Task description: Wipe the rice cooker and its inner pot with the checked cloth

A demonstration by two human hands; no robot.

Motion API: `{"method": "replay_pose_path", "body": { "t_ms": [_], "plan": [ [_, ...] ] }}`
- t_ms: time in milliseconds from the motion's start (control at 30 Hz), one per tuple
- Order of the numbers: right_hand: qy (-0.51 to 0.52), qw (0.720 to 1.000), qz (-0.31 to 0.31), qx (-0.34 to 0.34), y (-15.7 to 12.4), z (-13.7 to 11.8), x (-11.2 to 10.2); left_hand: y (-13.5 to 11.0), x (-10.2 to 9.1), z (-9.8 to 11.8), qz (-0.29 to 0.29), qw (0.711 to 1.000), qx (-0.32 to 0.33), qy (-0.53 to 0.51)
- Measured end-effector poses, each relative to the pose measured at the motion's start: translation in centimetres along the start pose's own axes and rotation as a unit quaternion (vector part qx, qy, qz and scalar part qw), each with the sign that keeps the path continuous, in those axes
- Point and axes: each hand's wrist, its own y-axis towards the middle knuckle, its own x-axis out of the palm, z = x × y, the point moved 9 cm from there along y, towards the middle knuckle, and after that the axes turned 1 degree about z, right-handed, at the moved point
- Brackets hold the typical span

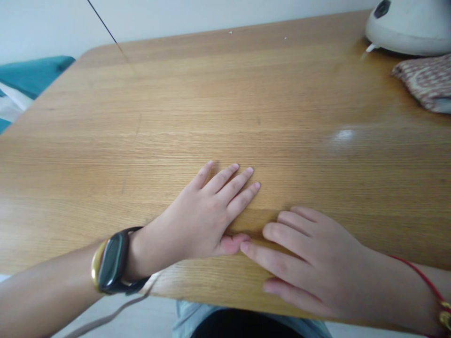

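My left hand [211, 211] lies palm down near the front of the wooden table [197, 103], its fingers spread and pointing away to the right. It holds nothing. A dark smart band [114, 260] and a gold bangle [96, 267] circle its wrist. From the right, my right hand [310, 263] reaches in, index finger stretched out so that its tip touches the left thumb [232, 244]. Its other fingers are bent loosely, the thumb stands apart below, and nothing shows in its grasp. A red cord bracelet [419, 274] is on the right wrist.
At the back right stands a white rounded object [410, 28] with a dark oval spot, beside a folded brown-and-white patterned cloth [426, 80]. Teal fabric [35, 72] lies beyond the left edge. A cord [109, 319] hangs below the front edge. A white wall [197, 16] borders the back.
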Motion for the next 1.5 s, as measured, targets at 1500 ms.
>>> {"method": "replay_pose_path", "body": {
  "t_ms": [1500],
  "plan": [
    [-0.015, 1.000, -0.016, 0.015, -0.11, 0.16, 0.57, 0.05, 0.55, 0.53, -0.038, 0.997, 0.009, -0.066]
  ]
}}
